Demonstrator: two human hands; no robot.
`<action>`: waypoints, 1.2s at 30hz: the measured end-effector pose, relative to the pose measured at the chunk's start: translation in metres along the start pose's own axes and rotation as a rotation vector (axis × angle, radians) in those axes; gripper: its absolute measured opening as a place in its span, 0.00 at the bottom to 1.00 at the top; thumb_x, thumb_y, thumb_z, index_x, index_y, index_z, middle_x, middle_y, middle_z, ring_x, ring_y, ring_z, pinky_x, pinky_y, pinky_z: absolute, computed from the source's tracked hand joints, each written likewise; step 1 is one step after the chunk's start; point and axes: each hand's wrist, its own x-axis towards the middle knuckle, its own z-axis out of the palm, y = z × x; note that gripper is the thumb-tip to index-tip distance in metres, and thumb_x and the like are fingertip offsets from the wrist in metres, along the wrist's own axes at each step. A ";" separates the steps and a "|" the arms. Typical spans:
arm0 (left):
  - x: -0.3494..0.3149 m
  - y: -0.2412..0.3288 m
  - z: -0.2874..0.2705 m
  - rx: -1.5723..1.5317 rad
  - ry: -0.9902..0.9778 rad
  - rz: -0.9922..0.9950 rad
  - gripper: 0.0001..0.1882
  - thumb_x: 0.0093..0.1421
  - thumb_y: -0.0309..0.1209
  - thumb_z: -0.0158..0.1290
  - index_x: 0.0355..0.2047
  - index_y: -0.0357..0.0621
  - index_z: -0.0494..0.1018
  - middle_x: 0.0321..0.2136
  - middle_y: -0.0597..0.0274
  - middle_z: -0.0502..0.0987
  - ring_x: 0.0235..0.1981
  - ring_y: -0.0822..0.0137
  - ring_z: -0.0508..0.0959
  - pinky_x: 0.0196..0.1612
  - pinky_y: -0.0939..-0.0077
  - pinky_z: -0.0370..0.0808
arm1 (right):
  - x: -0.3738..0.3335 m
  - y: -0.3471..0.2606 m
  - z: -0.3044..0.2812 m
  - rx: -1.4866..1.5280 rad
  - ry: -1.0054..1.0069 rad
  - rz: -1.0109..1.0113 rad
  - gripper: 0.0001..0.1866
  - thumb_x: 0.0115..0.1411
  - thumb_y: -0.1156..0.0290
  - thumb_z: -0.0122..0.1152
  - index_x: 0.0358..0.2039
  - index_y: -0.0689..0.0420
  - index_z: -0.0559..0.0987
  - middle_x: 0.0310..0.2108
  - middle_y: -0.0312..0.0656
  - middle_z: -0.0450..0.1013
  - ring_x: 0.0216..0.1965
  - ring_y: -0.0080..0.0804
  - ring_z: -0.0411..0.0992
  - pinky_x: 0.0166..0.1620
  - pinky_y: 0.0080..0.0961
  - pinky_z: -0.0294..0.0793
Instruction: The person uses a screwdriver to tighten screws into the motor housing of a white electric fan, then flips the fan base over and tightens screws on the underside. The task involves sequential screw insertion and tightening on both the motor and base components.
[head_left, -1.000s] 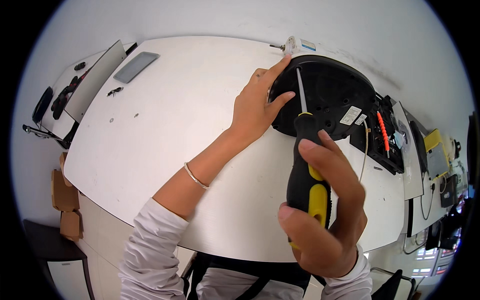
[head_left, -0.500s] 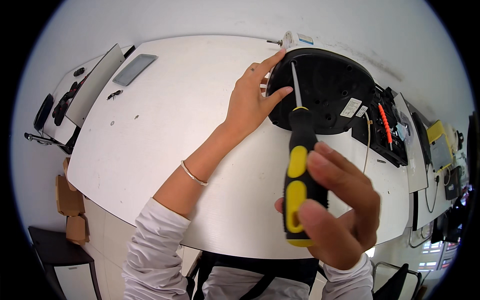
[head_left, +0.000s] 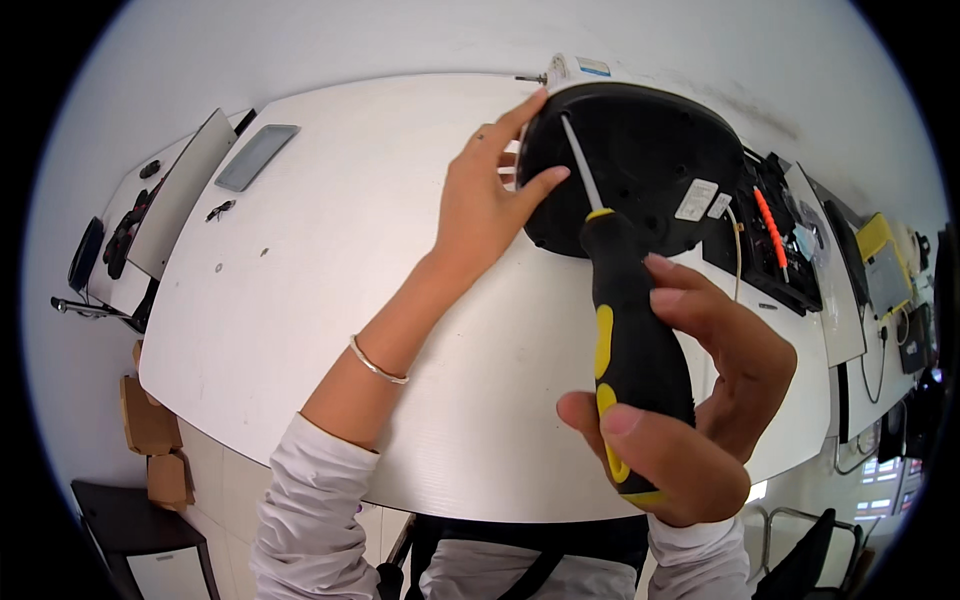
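A rounded appliance stands on its side, with its black underside [head_left: 640, 165] facing me; it has several screw holes and two white labels. My left hand [head_left: 485, 190] grips its left edge, thumb on the underside and fingers round the side. In my right hand [head_left: 715, 390] is a black-and-yellow screwdriver [head_left: 640, 330], held by the handle between thumb and fingers. Its metal shaft [head_left: 581, 165] slants up to the hole at the underside's upper left. Whether the tip turns a screw in there is hidden.
Right of the appliance is a black tray [head_left: 790, 270] with an orange spiral-handled tool [head_left: 768, 232]. A white cord [head_left: 738, 250] hangs beside it. Behind stands a white cylindrical thing [head_left: 575, 68]. A grey tray [head_left: 257, 157] and a small black cable [head_left: 220, 210] lie far left on the white table [head_left: 350, 250].
The screwdriver handle has turned in my right hand, its yellow patches now facing left, and its butt end has swung right. My left hand keeps its hold. The whole view has shifted slightly.
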 end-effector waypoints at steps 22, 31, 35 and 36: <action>-0.001 0.001 -0.004 0.006 -0.019 -0.010 0.34 0.49 0.31 0.62 0.57 0.56 0.63 0.41 0.56 0.73 0.34 0.66 0.78 0.36 0.76 0.76 | -0.003 -0.008 0.004 0.022 0.036 0.028 0.23 0.37 0.63 0.74 0.34 0.37 0.72 0.43 0.41 0.59 0.46 0.47 0.65 0.44 0.37 0.70; -0.002 0.009 -0.007 -0.060 -0.008 -0.083 0.30 0.50 0.26 0.58 0.55 0.54 0.65 0.44 0.61 0.73 0.40 0.69 0.74 0.38 0.77 0.75 | -0.004 -0.002 0.006 0.101 0.006 -0.095 0.17 0.49 0.72 0.62 0.40 0.50 0.69 0.43 0.45 0.72 0.43 0.43 0.73 0.40 0.31 0.75; 0.001 0.014 -0.007 -0.049 -0.045 -0.091 0.28 0.51 0.27 0.57 0.54 0.54 0.65 0.44 0.60 0.73 0.40 0.68 0.74 0.39 0.76 0.75 | -0.003 -0.001 0.016 0.015 0.043 -0.160 0.15 0.52 0.72 0.58 0.40 0.50 0.65 0.44 0.46 0.72 0.44 0.43 0.72 0.42 0.31 0.74; 0.001 0.015 -0.009 -0.066 -0.064 -0.113 0.28 0.52 0.28 0.57 0.54 0.54 0.65 0.44 0.60 0.73 0.40 0.67 0.74 0.39 0.76 0.75 | -0.005 0.001 0.017 0.070 0.037 -0.123 0.17 0.51 0.74 0.59 0.40 0.49 0.65 0.46 0.47 0.69 0.46 0.47 0.70 0.44 0.34 0.73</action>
